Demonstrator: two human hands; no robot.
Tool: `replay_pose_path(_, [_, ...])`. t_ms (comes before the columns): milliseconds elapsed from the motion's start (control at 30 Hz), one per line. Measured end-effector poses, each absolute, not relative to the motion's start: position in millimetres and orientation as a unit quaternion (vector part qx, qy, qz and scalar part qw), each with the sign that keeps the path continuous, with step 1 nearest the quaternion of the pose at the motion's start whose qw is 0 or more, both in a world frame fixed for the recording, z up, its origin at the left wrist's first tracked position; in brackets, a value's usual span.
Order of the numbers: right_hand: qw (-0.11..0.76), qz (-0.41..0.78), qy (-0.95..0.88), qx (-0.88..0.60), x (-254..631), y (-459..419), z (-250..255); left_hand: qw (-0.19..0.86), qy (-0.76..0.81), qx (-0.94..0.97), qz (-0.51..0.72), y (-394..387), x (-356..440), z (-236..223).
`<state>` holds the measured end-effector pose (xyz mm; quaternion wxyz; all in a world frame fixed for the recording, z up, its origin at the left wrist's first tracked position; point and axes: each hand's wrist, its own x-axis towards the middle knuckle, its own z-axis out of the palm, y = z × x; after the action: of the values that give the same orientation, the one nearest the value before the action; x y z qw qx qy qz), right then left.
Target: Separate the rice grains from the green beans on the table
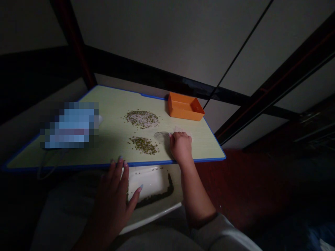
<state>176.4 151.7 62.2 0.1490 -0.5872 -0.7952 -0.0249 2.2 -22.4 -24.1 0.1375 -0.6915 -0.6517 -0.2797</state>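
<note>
- At our far left a light-blue object point(69, 125), pixelated so that we cannot tell what it is, lies on the pale green tabletop point(110, 104) with its blue edging, and a thin pale cord point(47, 171) loops down by the near edge
- Next we see our left hand point(113, 190), palm down and loosely spread, fingertips at the near edge of the tabletop, thumb held apart over the white tray point(149, 181); we see nothing gripped in it
- The tray sits below the near edge, in front of our body, with dark green beans point(167, 190) banked along its near and right sides and a few scattered on its far rim
- On the tabletop, towards the middle, we have a broad heap of green beans mixed with pale grains point(142, 119), and on our side of it, a smaller heap of green beans point(143, 145), a few strays lying between them
- Just right of these, faint curved lines point(161, 135) show beside our right hand; we cannot tell what makes them
- Our right hand point(181, 143) rests on the tabletop with its fingers curled in close together, a pale patch point(180, 129) just beyond the knuckles; we cannot tell whether the fingertips pinch anything
- Beyond that hand, near the far right corner, stands an open orange rectangular box point(185, 108), and further right we see the dark red floor point(240, 181)
</note>
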Motion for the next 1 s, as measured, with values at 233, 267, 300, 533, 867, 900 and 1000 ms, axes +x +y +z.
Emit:
replay_pose_path(233, [0.177,-0.004,-0.831,-0.527,177,143,59,0.128,-0.668,-0.686,-0.261,-25,3,-22])
replay_pose_path(267, [0.188,-0.002,-0.831,-0.523,179,142,58,0.127,-0.67,-0.684,-0.257,-25,4,-21])
replay_pose_path(300, [0.2,-0.002,-0.829,-0.523,181,141,57,0.127,-0.674,-0.682,-0.253,-26,5,-20])
replay_pose_path(533, [0.263,0.014,-0.814,-0.517,203,139,51,0.109,-0.703,-0.665,-0.227,-29,9,-15])
replay_pose_path(867, [0.188,-0.013,-0.791,-0.582,208,140,56,0.107,-0.703,-0.663,-0.236,-29,10,-15])
replay_pose_path(900, [0.185,-0.008,-0.796,-0.576,208,140,56,0.108,-0.702,-0.664,-0.236,-29,10,-15])
replay_pose_path(1000, [0.176,0.003,-0.808,-0.563,207,138,55,0.116,-0.699,-0.665,-0.235,-29,10,-14])
